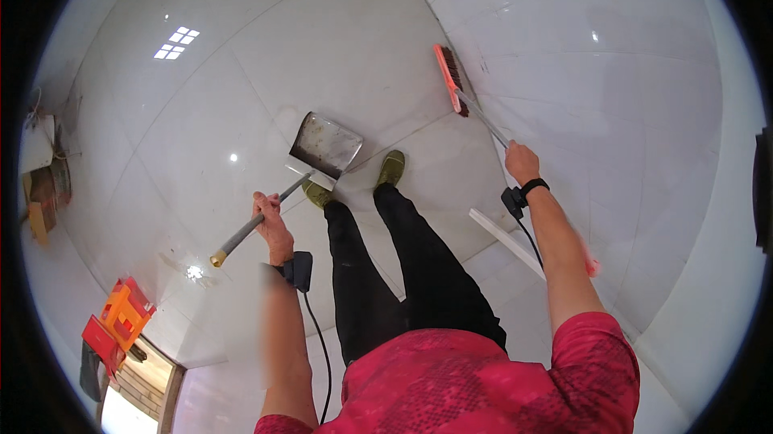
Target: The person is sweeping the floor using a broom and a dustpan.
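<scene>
My left hand (pixel 273 225) is closed round the grey handle of a long-handled metal dustpan (pixel 328 144). The pan rests on the tiled floor just ahead of my feet, with dark specks and stains on its inner surface. My right hand (pixel 522 162) grips the thin grey pole of an orange broom (pixel 448 78) with dark bristles. The broom head lies to the right of the dustpan and apart from it, along the line where the floor meets the white wall. The bristles face that wall.
My green shoes (pixel 391 167) stand close behind the dustpan. A white strip (pixel 507 242) is below my right hand. Orange and red plastic items (pixel 121 317) are at the lower left, near a doorway (pixel 145 378). Boxes and clutter (pixel 47 184) line the left wall.
</scene>
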Tool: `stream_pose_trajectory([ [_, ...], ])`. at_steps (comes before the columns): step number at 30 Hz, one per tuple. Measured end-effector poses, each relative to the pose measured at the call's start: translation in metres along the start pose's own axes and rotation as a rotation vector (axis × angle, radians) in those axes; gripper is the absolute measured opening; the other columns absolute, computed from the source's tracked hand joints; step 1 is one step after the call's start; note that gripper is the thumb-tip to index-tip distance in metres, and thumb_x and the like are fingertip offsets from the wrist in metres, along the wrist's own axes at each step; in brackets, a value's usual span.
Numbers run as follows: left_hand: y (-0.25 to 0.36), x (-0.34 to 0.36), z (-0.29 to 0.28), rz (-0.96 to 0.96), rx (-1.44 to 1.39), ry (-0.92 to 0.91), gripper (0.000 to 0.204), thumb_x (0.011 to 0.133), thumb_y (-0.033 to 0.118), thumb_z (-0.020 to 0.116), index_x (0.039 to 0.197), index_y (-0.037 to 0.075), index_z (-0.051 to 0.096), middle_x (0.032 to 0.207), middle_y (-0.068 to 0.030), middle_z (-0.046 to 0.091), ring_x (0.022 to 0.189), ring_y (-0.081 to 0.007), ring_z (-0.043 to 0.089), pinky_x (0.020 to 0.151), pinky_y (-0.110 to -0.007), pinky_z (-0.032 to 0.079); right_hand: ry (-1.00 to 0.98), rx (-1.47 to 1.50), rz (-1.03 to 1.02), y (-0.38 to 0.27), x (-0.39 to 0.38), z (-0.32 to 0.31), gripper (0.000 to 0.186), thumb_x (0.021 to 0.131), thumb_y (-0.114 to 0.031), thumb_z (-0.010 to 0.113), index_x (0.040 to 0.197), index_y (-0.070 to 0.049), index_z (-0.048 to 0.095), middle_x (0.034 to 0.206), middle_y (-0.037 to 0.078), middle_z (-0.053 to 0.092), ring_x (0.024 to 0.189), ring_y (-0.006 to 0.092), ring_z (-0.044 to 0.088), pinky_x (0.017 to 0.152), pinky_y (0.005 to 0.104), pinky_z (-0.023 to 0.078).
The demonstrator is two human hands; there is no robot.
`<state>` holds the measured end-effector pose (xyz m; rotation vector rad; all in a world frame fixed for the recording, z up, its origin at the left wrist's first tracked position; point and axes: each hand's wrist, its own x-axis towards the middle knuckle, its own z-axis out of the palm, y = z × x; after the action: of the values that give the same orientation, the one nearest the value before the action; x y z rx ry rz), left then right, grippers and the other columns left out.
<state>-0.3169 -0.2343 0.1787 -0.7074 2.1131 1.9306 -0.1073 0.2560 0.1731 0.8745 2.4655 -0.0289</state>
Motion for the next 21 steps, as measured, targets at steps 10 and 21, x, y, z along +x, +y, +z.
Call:
stream_pose_trajectory([
  [10,-0.032,0.019,-0.013,0.146,0.059,-0.086,0.045,0.092,0.042,0.046,0.066,0.005,0.049,0.075,-0.0068,0.055,0.078,-0.0153,0.051,0.08,-0.03,0.041,-0.098,0.06,-0.257,-0.091,-0.026,0.01,0.023,0.086,-0.024,0.044,0.092,-0.004,0.054,0.078,0.019,0.062,0.076,0.0364,0.061,0.066,0.0469,0.048],
  [21,-0.021,0.009,-0.001,0.032,0.187,-0.046,0.051,0.089,0.05,0.046,0.066,0.005,0.049,0.075,-0.0057,0.055,0.08,-0.0147,0.049,0.079,-0.031,0.038,0.066,-0.011,-0.291,-0.129,0.013,0.031,0.021,0.086,-0.024,0.045,0.093,-0.006,0.054,0.077,0.015,0.062,0.073,0.0345,0.061,0.063,0.0472,0.047],
])
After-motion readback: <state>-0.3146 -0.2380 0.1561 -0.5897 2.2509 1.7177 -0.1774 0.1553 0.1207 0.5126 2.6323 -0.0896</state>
